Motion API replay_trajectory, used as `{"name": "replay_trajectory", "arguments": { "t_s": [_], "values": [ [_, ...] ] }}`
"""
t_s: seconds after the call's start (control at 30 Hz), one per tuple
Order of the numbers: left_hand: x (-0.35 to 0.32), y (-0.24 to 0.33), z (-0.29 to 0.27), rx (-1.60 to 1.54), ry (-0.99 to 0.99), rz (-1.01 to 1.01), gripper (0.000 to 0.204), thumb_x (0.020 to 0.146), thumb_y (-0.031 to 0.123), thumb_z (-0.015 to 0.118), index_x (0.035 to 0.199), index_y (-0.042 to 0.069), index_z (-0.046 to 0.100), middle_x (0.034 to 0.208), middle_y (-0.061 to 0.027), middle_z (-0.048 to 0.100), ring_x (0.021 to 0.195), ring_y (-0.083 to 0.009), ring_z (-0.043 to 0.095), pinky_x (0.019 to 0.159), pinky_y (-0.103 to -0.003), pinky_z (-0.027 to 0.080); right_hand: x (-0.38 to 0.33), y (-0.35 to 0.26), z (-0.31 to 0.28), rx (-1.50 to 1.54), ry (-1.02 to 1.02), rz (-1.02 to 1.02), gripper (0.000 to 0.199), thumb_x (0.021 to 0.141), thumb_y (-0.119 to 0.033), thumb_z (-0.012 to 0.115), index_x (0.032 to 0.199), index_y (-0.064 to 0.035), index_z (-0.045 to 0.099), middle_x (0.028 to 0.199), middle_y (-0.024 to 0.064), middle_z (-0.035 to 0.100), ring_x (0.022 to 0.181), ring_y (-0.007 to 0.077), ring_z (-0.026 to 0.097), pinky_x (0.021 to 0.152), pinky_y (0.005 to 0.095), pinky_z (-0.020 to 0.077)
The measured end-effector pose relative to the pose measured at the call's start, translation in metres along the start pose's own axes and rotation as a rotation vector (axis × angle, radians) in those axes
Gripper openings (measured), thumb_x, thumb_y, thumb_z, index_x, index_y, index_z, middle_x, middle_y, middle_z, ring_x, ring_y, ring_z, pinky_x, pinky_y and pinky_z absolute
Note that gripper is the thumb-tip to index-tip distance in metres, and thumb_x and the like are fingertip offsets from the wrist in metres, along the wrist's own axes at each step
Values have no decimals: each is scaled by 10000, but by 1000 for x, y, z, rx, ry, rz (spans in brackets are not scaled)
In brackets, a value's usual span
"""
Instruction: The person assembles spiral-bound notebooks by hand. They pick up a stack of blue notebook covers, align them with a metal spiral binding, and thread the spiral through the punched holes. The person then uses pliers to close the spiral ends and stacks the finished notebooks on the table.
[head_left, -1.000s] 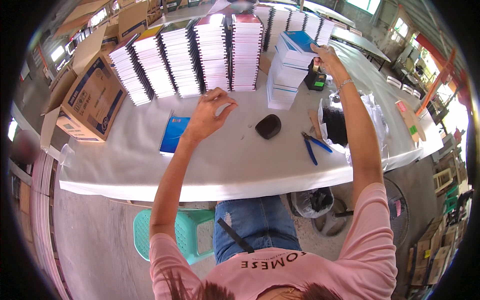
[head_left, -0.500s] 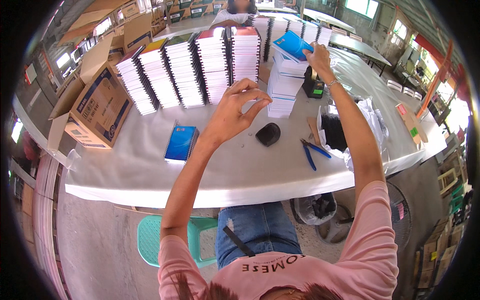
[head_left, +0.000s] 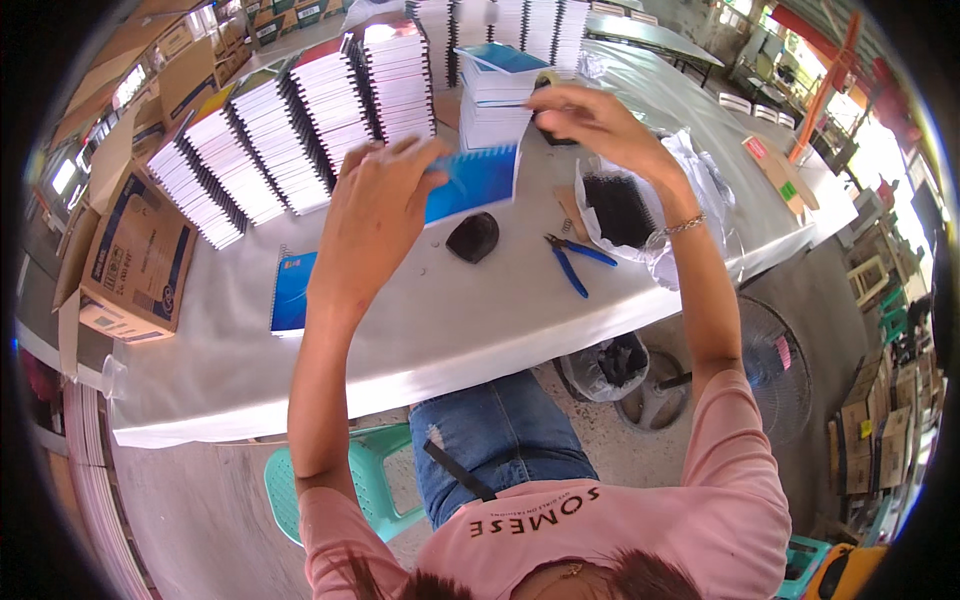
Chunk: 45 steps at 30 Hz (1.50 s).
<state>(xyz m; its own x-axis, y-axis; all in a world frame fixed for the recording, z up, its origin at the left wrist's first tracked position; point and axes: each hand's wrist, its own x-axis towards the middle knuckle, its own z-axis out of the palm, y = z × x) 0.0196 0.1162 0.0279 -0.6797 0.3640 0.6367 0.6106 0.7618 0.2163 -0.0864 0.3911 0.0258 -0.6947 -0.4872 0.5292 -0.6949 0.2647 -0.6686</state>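
Note:
Over the table, my left hand [head_left: 378, 205] is closed on one end of a blue-covered notebook [head_left: 475, 187], which is tilted with a row of holes along its upper edge. My right hand [head_left: 605, 128] is off the notebook, fingers apart and slightly blurred, close to a black tape dispenser [head_left: 556, 132]. Behind the held notebook rises a stack of notebooks without visible coils [head_left: 494, 118], a blue cover on top. Another blue notebook [head_left: 293, 290], coil-bound, lies left of my left forearm. A black rounded object [head_left: 473, 238] sits below the held notebook.
Several tall stacks of coil-bound notebooks [head_left: 330, 110] line the far left, beside an open cardboard box [head_left: 140, 258]. Blue-handled cutters [head_left: 574, 262] lie near a plastic bag of black coils [head_left: 618, 210]. A cardboard strip [head_left: 778, 172] is at right. A fan [head_left: 765, 365] stands below the table edge.
A blue notebook has come off the right stack, moved toward me and passed into my left hand. My right hand has let go of it. The view has shifted right.

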Motion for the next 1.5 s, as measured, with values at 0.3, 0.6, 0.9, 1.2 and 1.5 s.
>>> {"name": "replay_trajectory", "arguments": {
  "t_s": [0.3, 0.6, 0.9, 1.2, 1.5],
  "values": [
    [-99, -29, 83, 218, -271, -196, 182, 936, 86, 545, 1117, 93, 562, 1095, -93, 603, 1064, -316, 583, 1046, -534, 330, -188, 224, -76, -927, 121, 848, 464, 812, -402, 758, 986, 16, 656, 942, 212, 682, 903, 377, 649, 821, 469, 491],
    [-122, -12, 116, 210, -11, -313, 379, 854, 375, 714, 1108, 127, 579, 1133, -46, 498, 1168, -292, 478, 1117, -694, 100, -194, 204, -67, -385, 289, 876, 369, 852, -330, 740, 924, 24, 667, 756, 73, 621, 629, 135, 555, 555, 300, 454],
    [-115, 3, 141, 168, 152, -537, 596, 677, 572, 817, 979, 102, 609, 1188, -76, 448, 1225, -306, 391, 1067, -621, 181, -171, 191, -66, -386, 610, 607, 277, 890, -236, 714, 1001, 17, 707, 806, 90, 681, 692, 158, 605, 648, 309, 483],
    [-105, 10, 153, 133, 221, -553, 495, 705, 467, 819, 943, 88, 607, 1203, -74, 465, 1243, -313, 382, 1061, -627, 194, -171, 185, -72, -871, 702, 514, 231, 849, -227, 743, 968, -29, 734, 863, 150, 694, 820, 292, 659, 751, 413, 500],
    [-112, 8, 154, 154, 205, -542, 489, 719, 466, 803, 984, 105, 606, 1174, -74, 536, 1232, -324, 412, 1051, -651, 207, -148, 129, -36, -164, 694, 315, 239, 883, -108, 725, 1113, -47, 699, 852, 24, 637, 827, 127, 613, 749, 277, 490]
  ]
}}
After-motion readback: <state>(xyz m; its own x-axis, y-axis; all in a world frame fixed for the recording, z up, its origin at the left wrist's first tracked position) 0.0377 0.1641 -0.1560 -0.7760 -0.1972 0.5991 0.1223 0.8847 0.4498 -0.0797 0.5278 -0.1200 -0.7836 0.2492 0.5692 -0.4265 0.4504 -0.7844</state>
